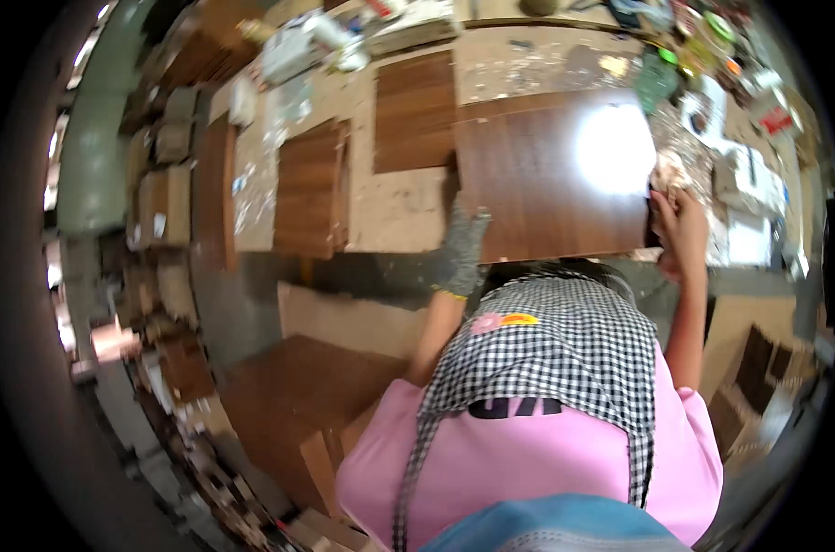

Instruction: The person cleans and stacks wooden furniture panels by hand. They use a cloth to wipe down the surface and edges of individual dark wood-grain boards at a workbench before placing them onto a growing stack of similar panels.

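A brown wood-grain panel lies in front of me at the table's near edge, with a bright glare on its right part. My left hand, in a grey knit glove, grips the panel's left edge, its thumb on the top face. Bare and closed, my right hand is at the panel's right edge. Its fingers pinch a crumpled pale rag or wad of paper; which of these it is I cannot tell.
Smaller brown panels and a stack of boards lie to the left. Far right are a green bottle, a tape roll, jars and a white box. Scraps litter the tabletop. Cardboard boxes stand left.
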`<action>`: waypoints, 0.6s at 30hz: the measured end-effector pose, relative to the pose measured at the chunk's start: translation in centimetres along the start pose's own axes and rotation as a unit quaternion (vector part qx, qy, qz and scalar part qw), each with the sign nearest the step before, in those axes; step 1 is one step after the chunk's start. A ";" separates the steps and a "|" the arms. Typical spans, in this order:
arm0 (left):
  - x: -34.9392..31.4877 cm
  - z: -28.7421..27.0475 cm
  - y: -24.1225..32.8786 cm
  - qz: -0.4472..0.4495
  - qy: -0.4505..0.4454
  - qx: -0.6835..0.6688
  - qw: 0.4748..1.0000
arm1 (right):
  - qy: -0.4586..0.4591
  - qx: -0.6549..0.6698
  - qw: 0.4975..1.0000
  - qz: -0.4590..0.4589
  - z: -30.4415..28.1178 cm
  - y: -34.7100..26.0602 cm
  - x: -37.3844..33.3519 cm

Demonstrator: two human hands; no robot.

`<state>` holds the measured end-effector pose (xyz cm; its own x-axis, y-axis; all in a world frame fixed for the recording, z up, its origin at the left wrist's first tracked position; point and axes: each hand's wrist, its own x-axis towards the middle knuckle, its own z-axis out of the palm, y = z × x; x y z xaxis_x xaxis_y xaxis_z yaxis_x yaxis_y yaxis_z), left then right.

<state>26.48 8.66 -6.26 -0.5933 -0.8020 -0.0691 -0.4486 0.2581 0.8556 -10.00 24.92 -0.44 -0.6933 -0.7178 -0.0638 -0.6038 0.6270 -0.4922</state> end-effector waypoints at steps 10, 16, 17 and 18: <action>-1.3 -2.9 6.7 -0.175 0.116 -0.408 0.889 | -0.072 0.257 0.963 0.029 0.5 4.8 2.4; -3.1 -6.7 4.9 -0.227 0.170 -0.546 0.789 | -0.044 0.086 0.989 0.110 2.1 20.4 8.1; -3.4 -7.9 4.0 -0.222 0.186 -0.543 0.788 | -0.028 -0.032 0.999 -0.016 2.4 23.0 7.2; -4.8 -9.2 3.2 -0.215 0.225 -0.535 0.785 | -0.052 -0.150 0.981 -0.113 2.4 20.6 7.0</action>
<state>34.00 8.40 1.56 -0.1374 -0.8623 -0.4873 0.4185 -0.4965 0.7605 -26.37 32.11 -13.08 -0.4939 -0.8660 -0.0787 -0.8367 0.4979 -0.2282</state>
